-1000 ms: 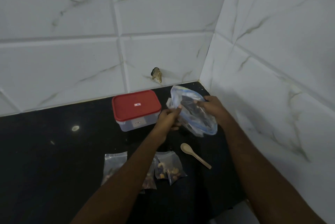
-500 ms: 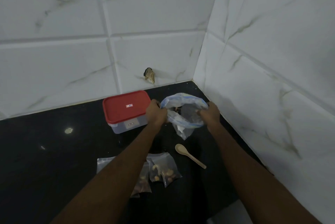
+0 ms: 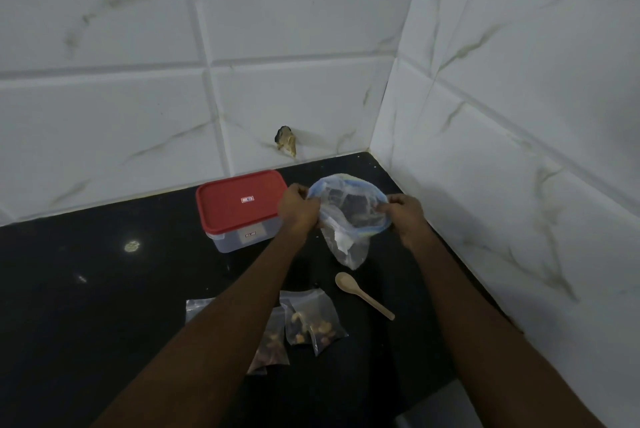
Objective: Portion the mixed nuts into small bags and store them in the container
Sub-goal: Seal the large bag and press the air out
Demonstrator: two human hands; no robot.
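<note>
A large clear zip bag (image 3: 348, 216) with a blue rim is held up above the black counter, its mouth spread wide. My left hand (image 3: 297, 207) grips its left rim and my right hand (image 3: 405, 214) grips its right rim. Dark contents show faintly inside. A clear container with a red lid (image 3: 240, 207) stands shut just left of my left hand. Small filled bags of nuts (image 3: 313, 322) lie near the front, one (image 3: 272, 341) partly hidden under my left forearm, another (image 3: 197, 308) at its left. A wooden spoon (image 3: 362, 294) lies below the big bag.
White marble-patterned tiled walls (image 3: 502, 115) close in behind and on the right, meeting in a corner. A chipped hole (image 3: 285, 145) marks the back wall. The black counter (image 3: 86, 306) stretches to the left; its front edge (image 3: 429, 403) shows at the bottom right.
The big bag went from tilted sideways to upright with its mouth pulled wide between both hands. My hands moved apart to opposite rims.
</note>
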